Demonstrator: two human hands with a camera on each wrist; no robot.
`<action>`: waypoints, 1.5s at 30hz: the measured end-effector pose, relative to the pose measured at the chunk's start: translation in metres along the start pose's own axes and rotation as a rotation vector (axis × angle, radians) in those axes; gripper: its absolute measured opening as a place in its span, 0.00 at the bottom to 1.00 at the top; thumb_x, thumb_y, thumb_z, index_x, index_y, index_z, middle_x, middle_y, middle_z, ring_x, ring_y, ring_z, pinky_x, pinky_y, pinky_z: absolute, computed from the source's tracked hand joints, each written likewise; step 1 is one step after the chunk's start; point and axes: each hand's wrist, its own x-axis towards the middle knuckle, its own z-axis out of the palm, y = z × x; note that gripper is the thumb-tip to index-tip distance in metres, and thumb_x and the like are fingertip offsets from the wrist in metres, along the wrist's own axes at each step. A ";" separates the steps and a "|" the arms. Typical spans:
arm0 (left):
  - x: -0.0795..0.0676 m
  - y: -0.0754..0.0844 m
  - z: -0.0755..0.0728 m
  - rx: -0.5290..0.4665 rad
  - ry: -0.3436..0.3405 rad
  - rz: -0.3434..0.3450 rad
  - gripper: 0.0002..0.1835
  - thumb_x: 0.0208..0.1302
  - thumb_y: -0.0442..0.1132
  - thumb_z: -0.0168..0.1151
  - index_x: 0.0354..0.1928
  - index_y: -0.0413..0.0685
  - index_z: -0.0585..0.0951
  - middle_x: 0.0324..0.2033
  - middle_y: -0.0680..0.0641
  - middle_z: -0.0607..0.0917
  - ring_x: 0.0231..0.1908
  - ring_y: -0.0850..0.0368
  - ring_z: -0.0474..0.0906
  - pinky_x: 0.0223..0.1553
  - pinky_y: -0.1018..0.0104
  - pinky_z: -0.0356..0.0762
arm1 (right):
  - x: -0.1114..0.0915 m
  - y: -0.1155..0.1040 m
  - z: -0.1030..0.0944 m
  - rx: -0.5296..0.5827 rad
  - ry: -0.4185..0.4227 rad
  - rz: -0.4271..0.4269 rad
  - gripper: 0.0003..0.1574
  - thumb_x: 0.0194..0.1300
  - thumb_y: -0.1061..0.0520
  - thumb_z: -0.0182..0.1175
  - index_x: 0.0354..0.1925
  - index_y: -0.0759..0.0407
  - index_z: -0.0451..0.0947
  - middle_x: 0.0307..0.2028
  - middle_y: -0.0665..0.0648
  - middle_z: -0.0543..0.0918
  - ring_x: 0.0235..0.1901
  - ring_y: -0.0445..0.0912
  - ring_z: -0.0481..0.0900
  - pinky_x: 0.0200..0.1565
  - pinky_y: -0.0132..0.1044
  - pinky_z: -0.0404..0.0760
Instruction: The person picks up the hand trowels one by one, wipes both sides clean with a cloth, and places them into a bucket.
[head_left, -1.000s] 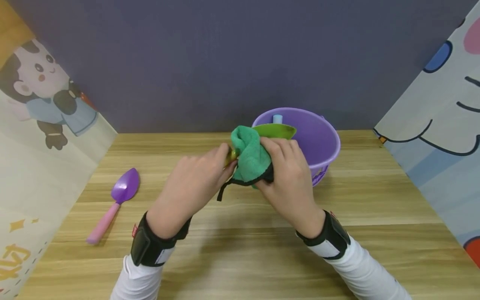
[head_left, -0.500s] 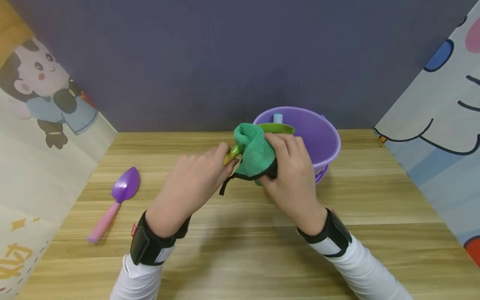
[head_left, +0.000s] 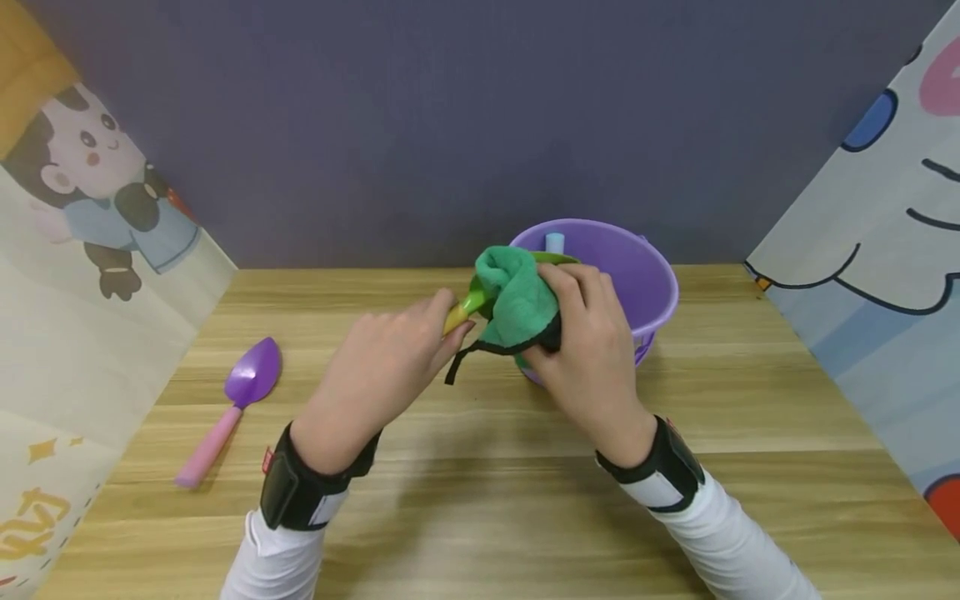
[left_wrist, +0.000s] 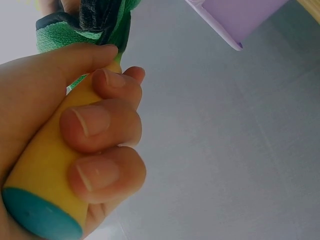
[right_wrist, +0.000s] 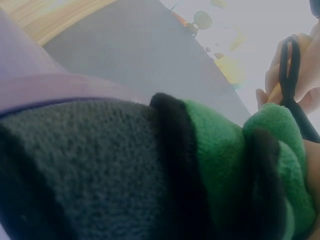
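Note:
My left hand (head_left: 378,367) grips the yellow handle (left_wrist: 55,145) of a green-bladed toy trowel (head_left: 551,257); the handle's teal end shows in the left wrist view. My right hand (head_left: 588,350) holds a green cloth (head_left: 521,304) with black edging, bunched round the trowel's blade. The cloth's dark grey side (right_wrist: 100,165) fills the lower right wrist view. A black loop (right_wrist: 290,72) hangs from the cloth on the left-hand side. Most of the blade is hidden by the cloth and fingers; only its upper edge shows.
Just behind the right hand stands a purple bucket (head_left: 667,300), with a light blue cylindrical piece (head_left: 554,242) inside. A purple trowel with a pink handle (head_left: 210,446) lies on the wooden table (head_left: 480,517) at left. A dark panel (head_left: 480,125) rises behind.
The right hand and cloth have slid slightly right along the trowel. More of its yellow handle and green neck shows beside the left hand, and less of the blade edge. The left hand barely moved.

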 end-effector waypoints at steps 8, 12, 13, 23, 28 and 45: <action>0.000 -0.002 0.000 0.002 -0.024 -0.001 0.14 0.66 0.45 0.60 0.30 0.43 0.72 0.14 0.52 0.68 0.12 0.59 0.63 0.08 0.63 0.63 | 0.001 0.003 0.000 -0.007 0.001 0.025 0.42 0.39 0.63 0.76 0.55 0.66 0.72 0.46 0.69 0.79 0.44 0.60 0.74 0.51 0.56 0.76; -0.001 -0.003 0.001 0.003 -0.025 -0.006 0.13 0.66 0.45 0.60 0.31 0.42 0.72 0.14 0.52 0.68 0.12 0.59 0.64 0.08 0.62 0.64 | 0.003 0.004 -0.002 -0.013 0.003 0.031 0.42 0.39 0.63 0.75 0.55 0.66 0.72 0.45 0.69 0.78 0.45 0.60 0.74 0.51 0.56 0.75; -0.001 -0.003 0.001 0.002 -0.026 -0.009 0.13 0.66 0.45 0.60 0.31 0.42 0.72 0.14 0.52 0.68 0.12 0.59 0.64 0.08 0.62 0.64 | 0.003 0.004 -0.002 -0.010 0.007 0.032 0.42 0.39 0.63 0.75 0.55 0.66 0.72 0.45 0.69 0.78 0.45 0.60 0.74 0.51 0.56 0.75; -0.002 -0.005 0.001 0.001 -0.030 -0.019 0.13 0.65 0.45 0.60 0.30 0.42 0.72 0.13 0.52 0.68 0.11 0.58 0.64 0.08 0.61 0.65 | 0.006 0.006 -0.004 -0.018 0.019 0.040 0.39 0.42 0.64 0.73 0.54 0.67 0.72 0.44 0.70 0.78 0.45 0.60 0.74 0.51 0.57 0.75; -0.003 -0.006 0.000 -0.001 -0.042 -0.026 0.14 0.66 0.45 0.59 0.29 0.43 0.72 0.14 0.53 0.67 0.12 0.58 0.63 0.09 0.61 0.64 | 0.006 0.009 -0.005 -0.029 0.030 0.048 0.39 0.42 0.63 0.73 0.54 0.68 0.73 0.44 0.71 0.78 0.46 0.61 0.74 0.53 0.56 0.75; -0.003 -0.009 -0.002 -0.025 -0.052 -0.031 0.15 0.68 0.47 0.57 0.29 0.44 0.71 0.14 0.53 0.64 0.12 0.58 0.61 0.10 0.64 0.59 | 0.010 0.015 -0.009 -0.005 0.073 0.081 0.38 0.44 0.62 0.73 0.54 0.71 0.72 0.44 0.74 0.76 0.48 0.62 0.74 0.56 0.57 0.73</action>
